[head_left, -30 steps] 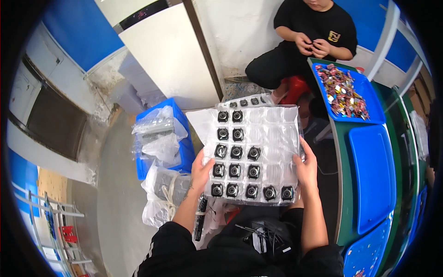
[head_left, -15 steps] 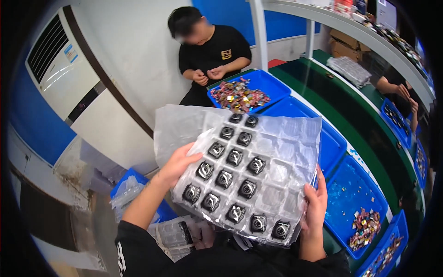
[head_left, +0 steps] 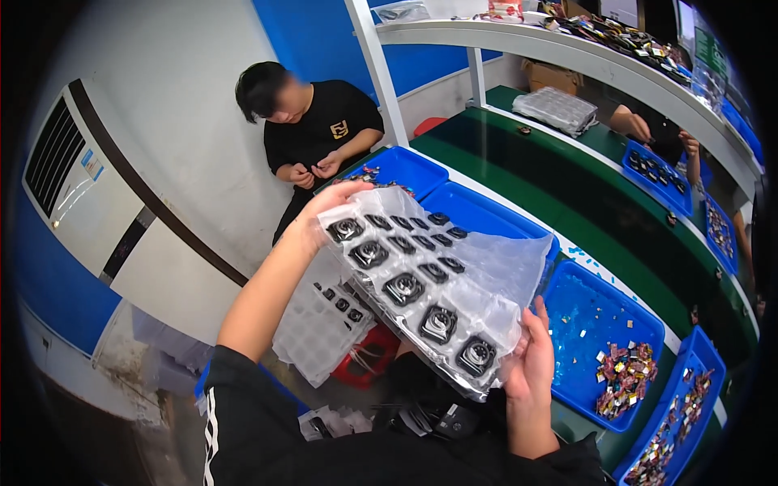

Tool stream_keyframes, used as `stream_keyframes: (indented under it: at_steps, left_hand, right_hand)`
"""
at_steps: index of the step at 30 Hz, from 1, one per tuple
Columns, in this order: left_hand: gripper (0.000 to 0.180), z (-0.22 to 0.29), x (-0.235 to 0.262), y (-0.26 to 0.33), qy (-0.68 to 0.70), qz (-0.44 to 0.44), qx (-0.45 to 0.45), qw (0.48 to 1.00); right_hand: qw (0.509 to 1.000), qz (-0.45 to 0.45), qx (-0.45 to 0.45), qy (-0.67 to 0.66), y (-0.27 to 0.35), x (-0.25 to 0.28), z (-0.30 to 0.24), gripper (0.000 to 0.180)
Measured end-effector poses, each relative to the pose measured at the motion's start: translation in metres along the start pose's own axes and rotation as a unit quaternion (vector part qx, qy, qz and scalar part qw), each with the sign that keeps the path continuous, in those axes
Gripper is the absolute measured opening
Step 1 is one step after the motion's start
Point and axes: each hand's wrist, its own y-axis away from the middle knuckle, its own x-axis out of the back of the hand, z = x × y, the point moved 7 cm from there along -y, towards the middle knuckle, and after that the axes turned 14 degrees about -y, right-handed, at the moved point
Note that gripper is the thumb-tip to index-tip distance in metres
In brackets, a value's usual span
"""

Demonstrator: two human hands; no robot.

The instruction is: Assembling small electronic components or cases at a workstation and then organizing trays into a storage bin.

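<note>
The left hand (head_left: 328, 206) and right hand (head_left: 531, 352) pinch opposite ends of a clear plastic compartment tray (head_left: 474, 296), the fingers partly hidden by it. Tilted, it is held up beside the green worktop (head_left: 478, 146), carrying rows of black, rounded-square watch-like cases (head_left: 403, 287). Nearest the right hand, a shallow blue plastic tray (head_left: 579, 324) holds small multicoloured parts (head_left: 626, 379).
</note>
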Motion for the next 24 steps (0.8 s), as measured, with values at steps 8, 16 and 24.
stream_keyframes:
  at_steps: [8, 16, 24]
  left_hand:
    - [0.050, 0.005, 0.001, 0.015, 0.159, 0.276, -0.204, 0.926]
    - [0.053, -0.002, 0.012, 0.008, 0.188, 0.427, -0.372, 0.802]
    - [0.036, 0.051, 0.024, -0.006, 0.054, 0.471, -0.400, 0.785]
  right_hand:
    - [0.997, 0.041, 0.011, -0.067, -0.006, -0.026, 0.008, 0.068]
    - [0.997, 0.008, -0.023, -0.080, -0.006, -0.011, 0.020, 0.067]
    - [0.993, 0.022, -0.096, -0.065, 0.015, -0.021, 0.029, 0.071]
